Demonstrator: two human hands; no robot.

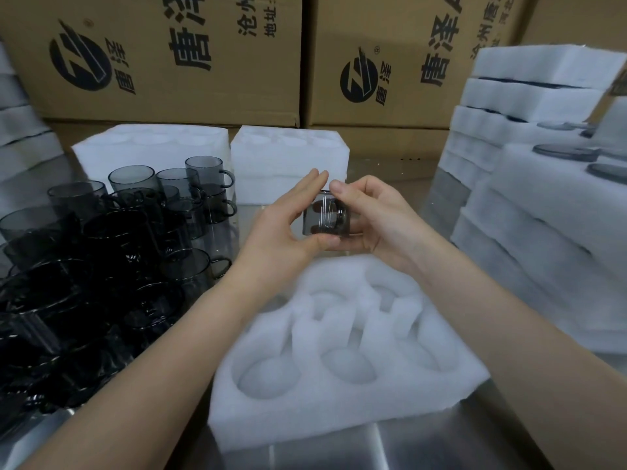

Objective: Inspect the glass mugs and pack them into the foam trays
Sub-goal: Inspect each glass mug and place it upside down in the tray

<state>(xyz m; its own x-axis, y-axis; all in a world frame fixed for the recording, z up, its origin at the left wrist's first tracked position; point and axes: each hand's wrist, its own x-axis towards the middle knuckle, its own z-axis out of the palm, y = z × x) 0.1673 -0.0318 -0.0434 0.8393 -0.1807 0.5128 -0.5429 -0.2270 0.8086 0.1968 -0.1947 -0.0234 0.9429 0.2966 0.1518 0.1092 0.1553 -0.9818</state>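
Note:
A smoky grey glass mug [324,218] is held up in mid-air between both hands, lying on its side above the far edge of a white foam tray [339,395]. My left hand [288,228] holds it from the left, thumb under it and fingers over the top. My right hand [369,215] grips it from the right, fingers curled round its rim and body. The tray in front of me has several round pockets with handle slots, and all those in view hold nothing. Many more grey glass mugs [112,239] stand crowded on the left.
Two white foam trays [288,154] stand behind the held mug. Tall stacks of foam trays [529,184] rise on the right, some with grey mugs in them. Printed cardboard boxes [163,56] form the back wall. The table [373,449] is shiny metal.

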